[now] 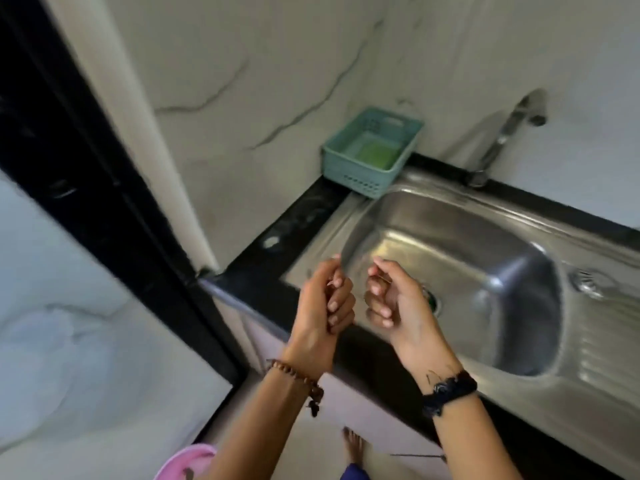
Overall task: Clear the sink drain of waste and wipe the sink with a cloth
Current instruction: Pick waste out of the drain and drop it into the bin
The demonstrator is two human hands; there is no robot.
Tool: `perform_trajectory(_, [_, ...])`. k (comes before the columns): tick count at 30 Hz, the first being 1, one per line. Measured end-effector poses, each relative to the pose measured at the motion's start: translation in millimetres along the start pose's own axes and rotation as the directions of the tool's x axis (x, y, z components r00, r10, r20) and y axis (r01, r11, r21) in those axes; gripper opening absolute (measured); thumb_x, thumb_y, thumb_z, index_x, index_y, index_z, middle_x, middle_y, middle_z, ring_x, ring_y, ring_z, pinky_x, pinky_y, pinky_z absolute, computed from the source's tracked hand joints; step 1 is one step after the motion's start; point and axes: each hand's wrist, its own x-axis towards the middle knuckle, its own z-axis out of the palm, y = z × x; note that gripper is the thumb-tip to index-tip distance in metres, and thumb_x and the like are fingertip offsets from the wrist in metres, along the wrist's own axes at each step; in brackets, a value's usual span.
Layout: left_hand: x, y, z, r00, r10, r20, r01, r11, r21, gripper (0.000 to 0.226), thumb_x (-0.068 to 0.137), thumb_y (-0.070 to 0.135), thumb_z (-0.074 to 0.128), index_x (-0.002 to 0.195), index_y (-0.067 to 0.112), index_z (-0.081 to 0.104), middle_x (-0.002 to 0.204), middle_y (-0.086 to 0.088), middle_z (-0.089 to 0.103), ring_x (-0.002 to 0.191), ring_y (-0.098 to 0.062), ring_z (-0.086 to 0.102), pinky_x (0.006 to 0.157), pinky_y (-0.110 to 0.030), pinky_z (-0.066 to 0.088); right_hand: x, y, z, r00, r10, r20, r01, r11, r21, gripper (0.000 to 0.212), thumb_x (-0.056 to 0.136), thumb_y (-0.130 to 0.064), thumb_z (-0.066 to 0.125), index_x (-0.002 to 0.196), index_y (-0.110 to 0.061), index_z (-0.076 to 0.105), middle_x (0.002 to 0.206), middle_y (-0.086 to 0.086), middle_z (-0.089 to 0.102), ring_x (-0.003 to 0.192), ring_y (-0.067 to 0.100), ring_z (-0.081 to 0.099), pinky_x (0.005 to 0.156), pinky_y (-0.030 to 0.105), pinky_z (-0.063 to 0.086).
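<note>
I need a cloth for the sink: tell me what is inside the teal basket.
The teal basket at the corner beside the sink shows a flat green patch on its floor, too blurred to identify. Its near wall hides the front of the floor.

- Two hands: left grip (322,299) and right grip (394,299), fingers curled, nothing visibly held.
- One steel sink (485,306), beyond the grips.
- One drain (433,301), just behind the right grip.
- One tap (502,140), far beyond the right grip.
- One green basket (370,150) on the tabletop (294,226), beyond the left grip.
- Two wristbands: one beaded (298,379), one dark (446,391).
</note>
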Motion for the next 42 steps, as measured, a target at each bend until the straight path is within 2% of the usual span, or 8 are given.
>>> perform_trajectory(3, [56.6,-21.2,25.2,0.999,0.004,-0.051,0.022,0.866,0.500,0.039,0.093,0.028,0.045,0.055,0.020,0.048,0.036,0.008,0.040,0.029,-0.005,0.030,0.030,-0.014,0.022,36.8,-16.8,-62.6,0.964,-0.157,-0.215,0.046,0.894,-0.445,0.025,0.092,-0.026,0.049,0.072,-0.017,0.061,0.052,-0.008,0.055,0.036,0.005,0.038,0.034,0.015,0.026])
perform_trajectory(8, [185.4,-76.0,39.8,0.990,-0.137,-0.028,0.067,0.288,0.955,0.015,0.088,0.016,0.050,0.081,0.010,0.061,0.066,-0.002,0.063,0.050,-0.012,0.055,0.046,-0.019,0.043,119.9,-23.7,-180.2,0.925,-0.137,-0.354,-0.186,0.650,-0.737,0.016,0.089,-0.023,0.055,0.085,-0.012,0.064,0.074,0.003,0.069,0.071,0.021,0.061,0.067,0.032,0.046])
perform_trajectory(13, [279.0,-142.2,33.6,0.993,-0.112,-0.038,0.006,-0.267,0.964,0.026,0.090,0.020,0.044,0.107,0.015,0.064,0.113,-0.008,0.066,0.103,-0.028,0.062,0.086,-0.036,0.049,184.4,6.9,-245.9,0.906,-0.012,-0.422,-0.383,0.397,-0.834,0.019,0.089,-0.023,0.053,0.102,-0.013,0.061,0.099,0.010,0.070,0.092,0.027,0.062,0.069,0.027,0.042])
perform_trajectory(22, [329.1,-213.6,14.5,0.919,-0.328,0.219,-0.368,-0.512,0.777,0.026,0.093,0.022,0.045,0.118,0.020,0.050,0.118,-0.006,0.050,0.100,-0.025,0.059,0.071,-0.035,0.050,235.4,54.8,-271.7,0.965,-0.109,-0.238,-0.249,-0.111,-0.962,0.025,0.097,-0.019,0.037,0.118,-0.017,0.051,0.104,0.006,0.068,0.093,0.027,0.064,0.069,0.030,0.043])
perform_trajectory(26, [332.3,-206.3,9.7,0.921,-0.342,0.188,-0.352,-0.521,0.778,0.023,0.092,0.025,0.047,0.112,0.017,0.054,0.117,-0.005,0.055,0.102,-0.025,0.059,0.076,-0.036,0.049,235.5,53.8,-278.0,0.970,-0.113,-0.215,-0.228,-0.120,-0.966,0.024,0.097,-0.019,0.036,0.110,-0.017,0.057,0.102,0.006,0.069,0.091,0.026,0.065,0.073,0.031,0.048])
perform_trajectory(31, [334.5,-180.7,21.6,0.979,-0.184,0.094,-0.164,-0.414,0.895,0.017,0.087,0.020,0.050,0.098,0.021,0.064,0.109,-0.001,0.064,0.098,-0.023,0.062,0.076,-0.031,0.047,227.6,29.6,-277.8,0.939,-0.191,-0.286,-0.269,0.110,-0.957,0.022,0.092,-0.035,0.049,0.097,-0.018,0.062,0.085,0.001,0.070,0.072,0.018,0.064,0.055,0.024,0.040])
perform_trajectory(38, [294.5,-137.4,35.6,0.995,-0.041,-0.095,0.091,-0.075,0.993,0.012,0.085,0.021,0.060,0.095,0.018,0.068,0.101,-0.003,0.070,0.090,-0.019,0.064,0.077,-0.031,0.051,198.8,-14.9,-264.2,0.869,-0.096,-0.485,-0.293,0.690,-0.661,0.010,0.085,-0.028,0.061,0.086,-0.018,0.063,0.068,-0.002,0.064,0.065,0.013,0.058,0.052,0.025,0.036])
perform_trajectory(42, [246.8,-111.0,37.7,0.994,0.008,-0.111,0.106,0.223,0.969,0.005,0.082,0.019,0.068,0.086,0.017,0.066,0.082,0.000,0.068,0.061,-0.010,0.061,0.070,-0.032,0.054,173.9,-30.3,-226.8,0.862,-0.055,-0.505,-0.207,0.869,-0.449,0.009,0.088,-0.023,0.057,0.083,-0.018,0.062,0.063,-0.004,0.059,0.045,-0.002,0.047,0.044,0.014,0.032])
